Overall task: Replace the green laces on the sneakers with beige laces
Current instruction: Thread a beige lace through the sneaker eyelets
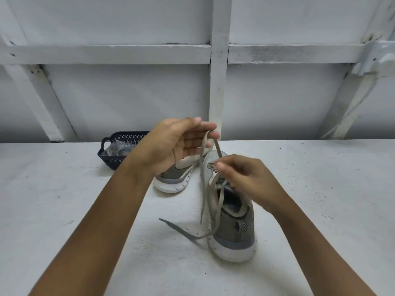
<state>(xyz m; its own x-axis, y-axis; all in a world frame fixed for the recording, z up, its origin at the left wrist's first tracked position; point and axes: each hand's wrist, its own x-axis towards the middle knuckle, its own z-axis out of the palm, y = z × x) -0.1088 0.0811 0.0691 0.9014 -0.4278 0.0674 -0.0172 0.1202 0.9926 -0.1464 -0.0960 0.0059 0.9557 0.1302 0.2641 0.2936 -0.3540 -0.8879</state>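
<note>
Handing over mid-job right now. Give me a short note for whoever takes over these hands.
Left hand raised, pinching a loop of the pale lace.
Right hand pinches the same lace at the near sneaker's toe-end eyelets.
One lace end trails on the table. The far sneaker lies behind; basket at far left.
Done: lacing begun at the toe.
Left: thread remaining eyelets, then check the far sneaker, partly hidden.

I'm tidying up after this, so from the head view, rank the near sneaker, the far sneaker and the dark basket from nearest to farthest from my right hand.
1. near sneaker: directly beneath the right hand, front centre.
2. far sneaker: behind and to the left.
3. dark basket: farthest back on the left, near the wall.
</note>
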